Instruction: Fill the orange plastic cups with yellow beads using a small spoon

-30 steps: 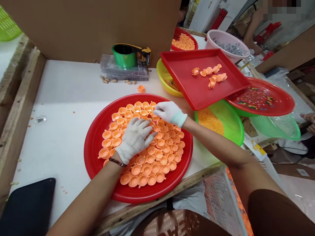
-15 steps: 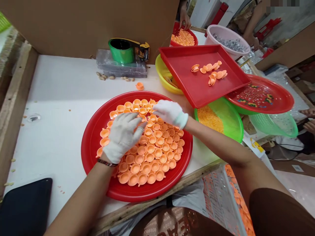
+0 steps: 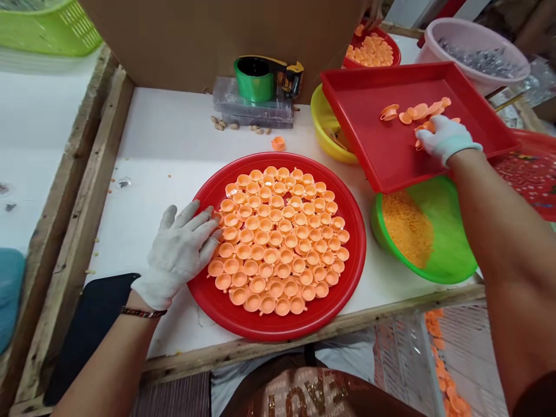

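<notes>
A round red tray (image 3: 217,301) on the white table holds several small orange cups (image 3: 278,243) packed side by side. My left hand (image 3: 180,252), in a white glove, lies flat with fingers spread on the tray's left rim, touching the outer cups. My right hand (image 3: 443,139), also gloved, reaches into a square red tray (image 3: 373,156) at the right. Its fingers curl over a few loose orange cups (image 3: 412,113) lying there. What they grip is hidden.
A green bowl (image 3: 452,255) with orange granules sits under the square tray, beside a yellow bowl (image 3: 324,136). A green tape dispenser (image 3: 264,78) stands on a clear box before a cardboard wall. A pink basin (image 3: 473,35), another red dish (image 3: 371,52) and a black object (image 3: 91,318) are near.
My right hand left the round tray and reached right into the square red tray. My left hand slid from the cups to the tray's left rim. The view shifted left.
</notes>
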`<state>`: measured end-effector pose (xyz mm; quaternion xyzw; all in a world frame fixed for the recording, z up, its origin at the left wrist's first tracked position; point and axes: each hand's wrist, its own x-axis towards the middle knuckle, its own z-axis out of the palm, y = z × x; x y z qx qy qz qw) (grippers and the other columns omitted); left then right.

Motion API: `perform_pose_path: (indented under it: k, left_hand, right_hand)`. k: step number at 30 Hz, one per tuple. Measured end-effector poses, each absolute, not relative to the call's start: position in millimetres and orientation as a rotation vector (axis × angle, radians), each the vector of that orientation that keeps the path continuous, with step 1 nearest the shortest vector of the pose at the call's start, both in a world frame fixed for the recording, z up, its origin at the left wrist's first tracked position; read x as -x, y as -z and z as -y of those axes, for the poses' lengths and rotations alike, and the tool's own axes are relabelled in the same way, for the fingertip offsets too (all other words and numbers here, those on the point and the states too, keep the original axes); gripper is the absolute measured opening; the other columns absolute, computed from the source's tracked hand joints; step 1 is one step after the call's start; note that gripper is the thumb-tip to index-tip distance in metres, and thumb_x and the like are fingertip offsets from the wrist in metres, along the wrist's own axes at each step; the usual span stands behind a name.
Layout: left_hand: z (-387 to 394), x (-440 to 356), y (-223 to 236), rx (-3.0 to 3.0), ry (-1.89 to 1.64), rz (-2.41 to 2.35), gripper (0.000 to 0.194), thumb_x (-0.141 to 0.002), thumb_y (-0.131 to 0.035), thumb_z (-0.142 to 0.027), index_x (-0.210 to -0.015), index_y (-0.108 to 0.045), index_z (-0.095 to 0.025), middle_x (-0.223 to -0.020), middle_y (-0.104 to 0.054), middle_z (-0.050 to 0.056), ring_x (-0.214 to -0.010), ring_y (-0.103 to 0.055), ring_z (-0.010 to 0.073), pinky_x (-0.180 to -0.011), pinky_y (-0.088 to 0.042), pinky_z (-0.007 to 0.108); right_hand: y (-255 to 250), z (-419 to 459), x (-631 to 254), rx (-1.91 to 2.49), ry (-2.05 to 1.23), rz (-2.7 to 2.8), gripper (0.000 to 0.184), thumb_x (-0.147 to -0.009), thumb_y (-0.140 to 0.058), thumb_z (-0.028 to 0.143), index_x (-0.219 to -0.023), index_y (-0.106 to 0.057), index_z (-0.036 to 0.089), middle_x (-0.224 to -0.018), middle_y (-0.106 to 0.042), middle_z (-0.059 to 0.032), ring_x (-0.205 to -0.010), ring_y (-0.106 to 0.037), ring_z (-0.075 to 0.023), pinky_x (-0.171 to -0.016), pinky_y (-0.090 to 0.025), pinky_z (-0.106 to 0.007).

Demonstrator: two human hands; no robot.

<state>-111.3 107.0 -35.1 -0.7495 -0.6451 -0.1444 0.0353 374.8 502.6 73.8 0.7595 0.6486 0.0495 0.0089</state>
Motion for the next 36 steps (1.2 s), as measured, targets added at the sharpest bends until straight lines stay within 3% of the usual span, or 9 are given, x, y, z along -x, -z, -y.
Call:
perform_pose_path:
  k: [4, 8, 11, 14, 18, 20, 25, 30, 36]
  left_hand:
    - [-131.8, 89.8, 31.3, 2.286, 0.570, 1.940, 0.029, -0.106, -0.049, -0.036, -0.115, -0.072, -0.020, -0.133, -0.075, 0.014, -0.132, -0.066, 0.0388, -0.115, -0.050, 0.060]
    - [-173.8, 47.0, 24.5, 2.555, 0.486, 1.763, 0.037, -0.109, -0.038, -0.034, -0.125, -0.069, -0.019, -0.144, -0.069, 0.014, -0.142, -0.058, 0.0383, -0.120, -0.045, 0.061]
    - [-192.9, 23.7, 25.9, 2.677, 0.376, 1.718, 0.041, -0.110, -0.034, -0.032, -0.132, -0.065, -0.017, -0.148, -0.066, 0.017, -0.144, -0.055, 0.0420, -0.120, -0.042, 0.067]
    - [-194.8, 19.9, 31.1, 2.672, 0.322, 1.745, 0.043, -0.111, -0.034, -0.035, -0.131, -0.064, -0.012, -0.151, -0.063, 0.022, -0.144, -0.055, 0.0441, -0.119, -0.041, 0.068]
    - [-189.1, 25.2, 36.3, 2.613, 0.382, 1.777, 0.048, -0.110, -0.038, -0.042, -0.136, -0.062, -0.009, -0.156, -0.057, 0.026, -0.148, -0.050, 0.0470, -0.119, -0.039, 0.070]
    - [-188.9, 24.7, 37.0, 2.614, 0.395, 1.767, 0.047, -0.109, -0.041, -0.042, -0.137, -0.063, -0.011, -0.157, -0.056, 0.025, -0.148, -0.049, 0.0473, -0.119, -0.039, 0.072]
    - [-190.7, 19.9, 38.1, 2.572, 0.401, 1.744, 0.035, -0.105, -0.048, -0.033, -0.124, -0.070, -0.013, -0.144, -0.066, 0.023, -0.139, -0.058, 0.0446, -0.114, -0.046, 0.068]
    - [-184.9, 18.0, 43.2, 2.461, 0.413, 1.771, 0.032, -0.106, -0.047, -0.033, -0.117, -0.070, -0.015, -0.139, -0.069, 0.021, -0.135, -0.060, 0.0416, -0.114, -0.048, 0.064]
    - [-184.1, 15.4, 44.8, 2.425, 0.398, 1.818, 0.028, -0.106, -0.048, -0.032, -0.111, -0.069, -0.013, -0.135, -0.070, 0.022, -0.130, -0.062, 0.0413, -0.113, -0.047, 0.062]
  right_hand:
    - [-77.5, -488.9, -363.9, -2.409, -0.213, -2.140, 0.044, -0.104, -0.071, 0.024, -0.146, -0.069, 0.015, -0.138, -0.073, -0.0246, -0.128, -0.068, -0.0234, -0.092, -0.046, -0.039]
    - [-85.7, -480.3, -355.6, -2.425, -0.242, -2.064, 0.057, -0.097, -0.080, 0.037, -0.145, -0.070, 0.007, -0.130, -0.075, -0.0261, -0.116, -0.070, -0.0228, -0.091, -0.046, -0.039]
    - [-91.7, -474.9, -356.2, -2.333, -0.177, -1.972, 0.038, -0.093, -0.082, 0.033, -0.120, -0.083, 0.006, -0.117, -0.078, -0.0255, -0.104, -0.070, -0.0216, -0.087, -0.046, -0.040]
    - [-103.1, -460.2, -359.4, -2.305, -0.191, -2.004, 0.031, -0.093, -0.076, 0.019, -0.121, -0.083, 0.008, -0.120, -0.079, -0.0211, -0.110, -0.071, -0.0199, -0.092, -0.046, -0.038]
    - [-126.6, -410.3, -340.5, -2.250, -0.235, -2.620, 0.031, -0.096, -0.066, 0.012, -0.123, -0.080, 0.007, -0.119, -0.080, -0.0177, -0.108, -0.072, -0.0188, -0.099, -0.050, -0.033]
    - [-130.8, -375.0, -312.0, -2.033, 0.098, -3.032, 0.024, -0.094, -0.066, 0.013, -0.115, -0.079, 0.011, -0.110, -0.081, -0.0120, -0.095, -0.072, -0.0162, -0.092, -0.055, -0.029]
    - [-83.9, -307.6, -211.4, -1.413, 0.742, -3.122, 0.020, -0.104, -0.057, 0.024, -0.109, -0.076, 0.019, -0.108, -0.078, -0.0045, -0.099, -0.070, -0.0193, -0.094, -0.055, -0.034]
    - [-16.3, -299.6, -157.2, -1.243, 0.497, -2.977, 0.022, -0.111, -0.052, 0.023, -0.116, -0.072, 0.017, -0.128, -0.073, -0.0087, -0.116, -0.066, -0.0219, -0.093, -0.050, -0.032]
    - [-5.3, -303.6, -155.4, -1.254, 0.383, -2.861, 0.025, -0.112, -0.050, 0.026, -0.116, -0.073, 0.018, -0.126, -0.073, -0.0095, -0.113, -0.067, -0.0233, -0.088, -0.048, -0.031]
